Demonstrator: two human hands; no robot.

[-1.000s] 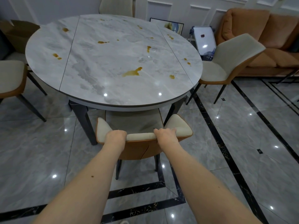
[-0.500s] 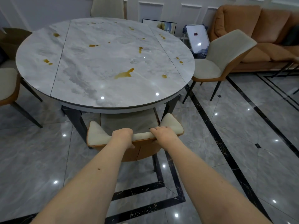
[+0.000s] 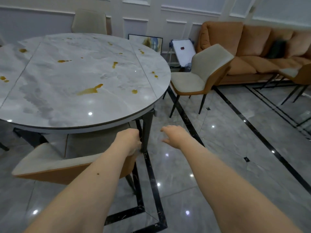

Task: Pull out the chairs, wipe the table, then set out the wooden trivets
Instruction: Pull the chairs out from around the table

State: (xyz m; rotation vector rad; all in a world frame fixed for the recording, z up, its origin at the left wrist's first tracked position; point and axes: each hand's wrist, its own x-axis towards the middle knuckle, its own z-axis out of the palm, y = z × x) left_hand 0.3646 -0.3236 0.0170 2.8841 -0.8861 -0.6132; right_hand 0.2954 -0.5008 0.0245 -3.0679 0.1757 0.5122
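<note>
Bench (image 3: 70, 78) at 11 o'clock; near chair (image 3: 50, 163) tucked under its 6 o'clock edge; second chair (image 3: 198, 76) at 2 o'clock; sofa (image 3: 262, 47) behind it.

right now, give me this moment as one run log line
step: pull out chairs | left hand: on near chair backrest end, grip unclear | right hand: open, off chair | table: brown spills, unwiped | trivets: not seen

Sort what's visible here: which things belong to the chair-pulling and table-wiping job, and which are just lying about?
Part of the job:
near chair, left hand on its backrest
right hand, open, off the chair
stained marble table
right-side chair
far chair

Just lying about:
orange sofa
small whiteboard
framed picture
</note>
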